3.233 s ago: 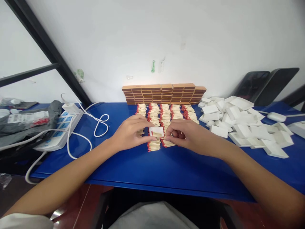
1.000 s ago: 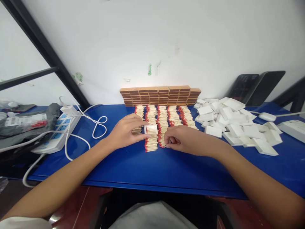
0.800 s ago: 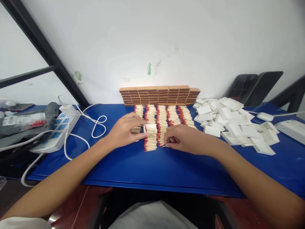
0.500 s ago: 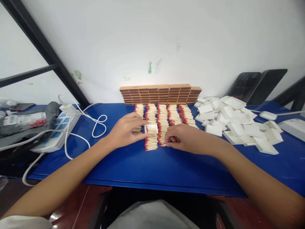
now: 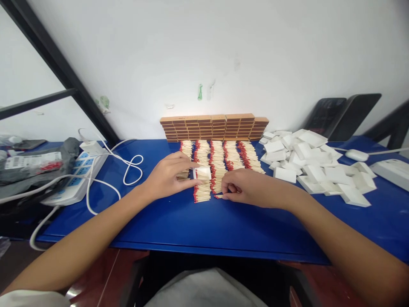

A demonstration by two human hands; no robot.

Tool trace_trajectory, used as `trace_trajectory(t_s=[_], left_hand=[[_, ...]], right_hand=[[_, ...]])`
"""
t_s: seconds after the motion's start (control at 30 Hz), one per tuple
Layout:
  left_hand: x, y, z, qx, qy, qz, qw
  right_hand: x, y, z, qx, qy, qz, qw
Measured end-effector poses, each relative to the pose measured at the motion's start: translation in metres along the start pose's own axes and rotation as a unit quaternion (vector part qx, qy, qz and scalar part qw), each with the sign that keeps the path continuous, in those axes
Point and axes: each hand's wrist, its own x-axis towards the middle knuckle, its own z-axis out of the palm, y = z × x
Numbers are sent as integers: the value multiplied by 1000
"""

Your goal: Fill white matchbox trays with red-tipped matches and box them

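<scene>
My left hand point(image 5: 172, 175) has its thumb and fingers closed on a white matchbox tray point(image 5: 203, 171), which rests on a row of red-tipped matches point(image 5: 202, 194). Some matches show inside or against the tray's near side; I cannot tell which. At the near end of the row to its right, my right hand point(image 5: 241, 185) pinches a few matches point(image 5: 219, 196), their red heads pointing left. Its curled fingers hide how many it holds. Several long rows of matches point(image 5: 251, 157) lie side by side under and around both hands.
Stacked brown matchboxes point(image 5: 214, 125) line the wall behind the rows. A heap of white trays point(image 5: 306, 149) lies to the right, before two dark upright devices point(image 5: 351, 119). On the left are a power strip point(image 5: 76, 179), loose white cables point(image 5: 132, 164) and a grey bag point(image 5: 38, 164).
My right hand has shifted slightly down, with the pinched matches now just off the near end of the row. The left hand and tray stay in place.
</scene>
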Motion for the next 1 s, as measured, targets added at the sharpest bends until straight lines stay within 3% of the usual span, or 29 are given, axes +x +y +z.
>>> trace_trajectory(t_s=[0.13,0.27,0.57,0.8,1.0], left_hand=[[1,0,-2,2,7,-1,1000],[1,1,-2,3,9,2,1000],[1,10,5,-29,24,-4,999],[1,14,8,-58,15,11,998],[1,14,9,-56,13,10,998]], right_hand=[[0,1,-1,11,10,-6,1000],[-1,0,-4,27,63,-45,997],[2,-10,-3,199,133,-85,967],[12,-4,9,156,211,-76,962],[8,-7,5,92,217,-79,969]])
